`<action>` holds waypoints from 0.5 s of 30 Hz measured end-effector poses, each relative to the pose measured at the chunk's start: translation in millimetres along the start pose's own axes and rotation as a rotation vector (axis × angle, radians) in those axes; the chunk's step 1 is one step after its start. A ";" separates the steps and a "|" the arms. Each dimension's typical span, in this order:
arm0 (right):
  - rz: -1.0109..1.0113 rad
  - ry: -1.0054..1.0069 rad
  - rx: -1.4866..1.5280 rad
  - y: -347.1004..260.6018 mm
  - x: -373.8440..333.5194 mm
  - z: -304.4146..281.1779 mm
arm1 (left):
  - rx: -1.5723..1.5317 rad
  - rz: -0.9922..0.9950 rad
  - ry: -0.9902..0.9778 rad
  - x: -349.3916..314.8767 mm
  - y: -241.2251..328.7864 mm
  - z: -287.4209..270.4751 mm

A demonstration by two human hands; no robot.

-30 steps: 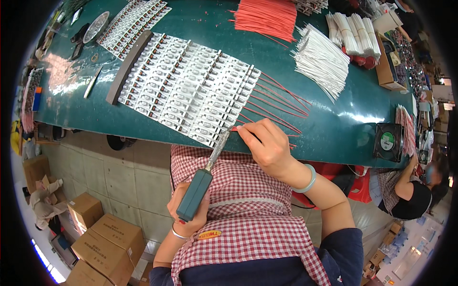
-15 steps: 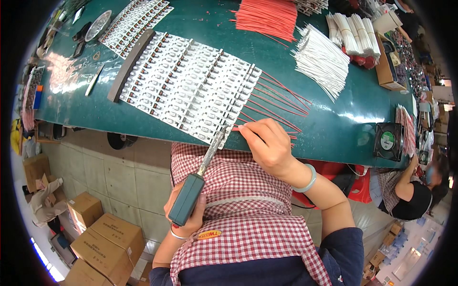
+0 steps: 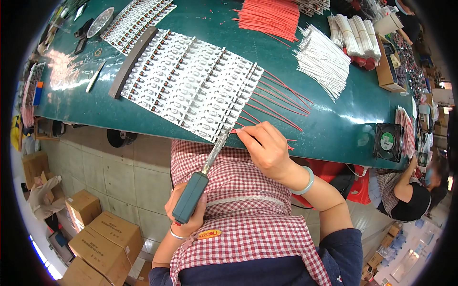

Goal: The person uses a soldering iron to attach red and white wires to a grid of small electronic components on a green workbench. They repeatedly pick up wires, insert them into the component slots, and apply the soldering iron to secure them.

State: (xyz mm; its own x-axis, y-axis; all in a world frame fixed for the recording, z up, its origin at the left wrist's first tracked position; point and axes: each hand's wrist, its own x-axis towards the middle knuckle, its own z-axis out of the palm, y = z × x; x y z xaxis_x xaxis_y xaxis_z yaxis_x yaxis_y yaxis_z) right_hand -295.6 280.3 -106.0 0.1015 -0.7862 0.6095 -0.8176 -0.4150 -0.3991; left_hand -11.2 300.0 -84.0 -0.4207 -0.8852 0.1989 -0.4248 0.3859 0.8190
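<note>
My left hand (image 3: 194, 225) is closed around the dark green handle of a soldering iron (image 3: 191, 198). Its metal shaft points up and away, with the tip at the near right corner of a white sheet of small circuit boards (image 3: 191, 81). My right hand (image 3: 269, 151) pinches a red wire (image 3: 234, 131) close to that tip, at the sheet's right edge. Whether the wire touches the board there is too small to tell. Several other red wires (image 3: 281, 107) stick out to the right from the same edge. A dark bar (image 3: 135, 62) lies across the sheet's left end.
Beyond lie a pile of red wires (image 3: 267, 19), loose white wires (image 3: 322, 62) and bundled white wires (image 3: 350, 35). A black fan (image 3: 388, 141) stands at the right edge of the green table (image 3: 95, 114). Another person (image 3: 408, 193) sits at far right; cardboard boxes (image 3: 107, 240) are stacked lower left.
The iron's tip has shifted slightly along the corner of the board sheet. My right fingers have moved a little left, nearer the edge, still pinching the red wire.
</note>
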 end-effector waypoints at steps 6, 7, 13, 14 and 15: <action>-0.016 -0.012 -0.026 -2.0 0.8 0.5 | -0.006 -0.001 0.001 1.5 1.1 1.8; -0.017 -0.015 -0.031 -2.3 0.9 0.5 | -0.004 -0.001 0.001 2.4 2.0 1.9; -0.016 -0.021 -0.049 -4.0 1.8 0.1 | 0.016 -0.005 -0.015 3.2 3.1 0.5; -0.015 -0.023 -0.050 -4.0 1.5 0.2 | 0.024 -0.007 -0.018 3.0 3.4 0.2; -0.016 -0.023 -0.051 -4.2 1.8 0.2 | 0.020 0.002 -0.013 2.6 3.0 0.1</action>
State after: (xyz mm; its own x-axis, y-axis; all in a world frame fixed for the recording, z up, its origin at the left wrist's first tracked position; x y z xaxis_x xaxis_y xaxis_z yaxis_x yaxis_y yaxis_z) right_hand -291.9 280.5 -103.3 0.1271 -0.7905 0.5991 -0.8434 -0.4040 -0.3541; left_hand -13.7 298.9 -81.0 -0.4321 -0.8809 0.1933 -0.4396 0.3929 0.8077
